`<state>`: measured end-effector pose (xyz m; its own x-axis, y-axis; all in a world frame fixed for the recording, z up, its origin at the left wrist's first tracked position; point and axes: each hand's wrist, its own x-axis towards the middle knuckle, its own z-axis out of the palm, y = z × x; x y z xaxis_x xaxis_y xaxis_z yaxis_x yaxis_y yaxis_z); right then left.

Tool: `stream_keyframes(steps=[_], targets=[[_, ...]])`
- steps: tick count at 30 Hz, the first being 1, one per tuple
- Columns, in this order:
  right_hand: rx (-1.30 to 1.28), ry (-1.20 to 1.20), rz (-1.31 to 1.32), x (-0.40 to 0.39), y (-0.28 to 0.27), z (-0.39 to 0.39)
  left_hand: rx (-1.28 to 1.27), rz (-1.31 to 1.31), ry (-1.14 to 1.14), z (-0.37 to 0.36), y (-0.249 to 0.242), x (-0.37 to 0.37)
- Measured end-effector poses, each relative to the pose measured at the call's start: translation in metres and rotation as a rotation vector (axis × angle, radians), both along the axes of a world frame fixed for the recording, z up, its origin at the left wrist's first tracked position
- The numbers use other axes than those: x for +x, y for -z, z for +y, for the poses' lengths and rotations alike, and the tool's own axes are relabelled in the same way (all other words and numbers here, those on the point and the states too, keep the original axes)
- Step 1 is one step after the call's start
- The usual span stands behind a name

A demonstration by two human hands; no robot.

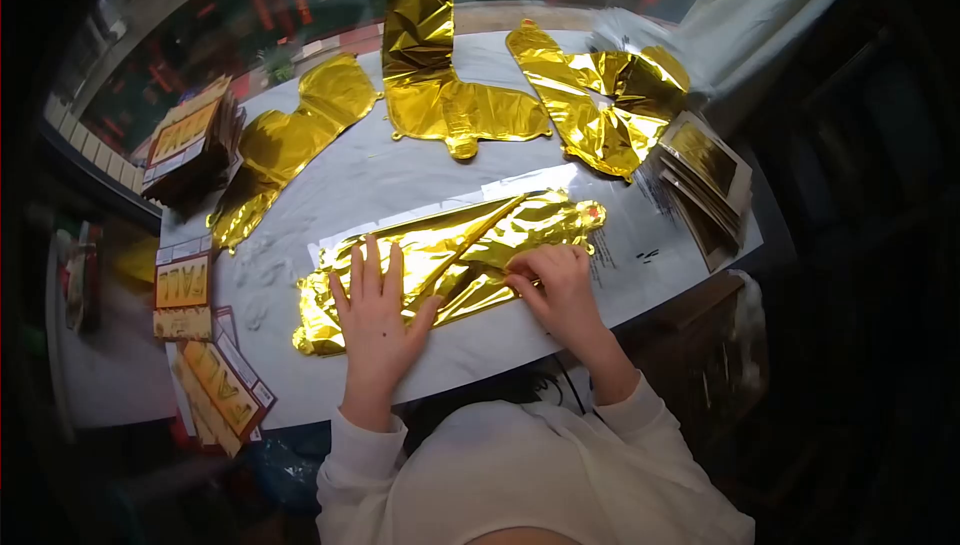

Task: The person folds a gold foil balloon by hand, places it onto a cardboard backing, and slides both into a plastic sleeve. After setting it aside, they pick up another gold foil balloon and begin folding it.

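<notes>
white shirt [490,475], fingers [372,263] on gold foil [455,267], long axis rising rightward

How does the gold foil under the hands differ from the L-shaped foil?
The near foil forms one long band, while the L-shaped foil bends at a corner. The left hand and right hand touch the near foil; the L-shaped foil lies untouched. Both are shiny, gold and creased.

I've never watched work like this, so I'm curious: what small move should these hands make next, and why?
Perhaps ease the oblong, shiny gold foil piece smooth with the right hand, using the left hand as an anchor. The left lies spread on it, the right seems to pinch it, and a diagonal fold crosses its wrinkled surface.
</notes>
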<state>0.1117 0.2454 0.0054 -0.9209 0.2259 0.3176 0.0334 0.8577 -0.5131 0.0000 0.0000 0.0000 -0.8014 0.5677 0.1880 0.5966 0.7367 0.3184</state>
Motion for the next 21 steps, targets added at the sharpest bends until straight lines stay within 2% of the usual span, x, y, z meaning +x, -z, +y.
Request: stream_keyframes(steps=[3,6,8,10,11,13,17,21], targets=[[-0.003,0.016,0.039,0.001,-0.001,0.000,0.012,0.012,-0.010,0.004,0.000,0.003],[0.111,0.085,0.015,-0.005,-0.006,-0.014,0.008,0.012,-0.007,0.004,0.000,0.001],[0.159,0.069,0.138,-0.013,-0.013,-0.037,-0.007,0.022,-0.004,0.004,0.001,0.001],[0.128,-0.134,0.094,-0.020,-0.004,-0.062,-0.022,0.033,-0.005,0.004,0.003,0.000],[0.125,-0.130,0.094,-0.023,-0.001,-0.075,-0.045,0.040,-0.005,0.003,0.004,0.000],[0.053,-0.303,0.016,-0.027,0.003,-0.097,-0.069,0.047,-0.002,0.001,0.008,-0.001],[0.043,-0.292,-0.020,-0.028,0.015,-0.107,-0.136,0.117,0.000,0.000,0.010,-0.002],[0.060,-0.293,-0.094,-0.017,0.004,-0.098,-0.117,0.128,-0.010,0.002,0.009,-0.001]])
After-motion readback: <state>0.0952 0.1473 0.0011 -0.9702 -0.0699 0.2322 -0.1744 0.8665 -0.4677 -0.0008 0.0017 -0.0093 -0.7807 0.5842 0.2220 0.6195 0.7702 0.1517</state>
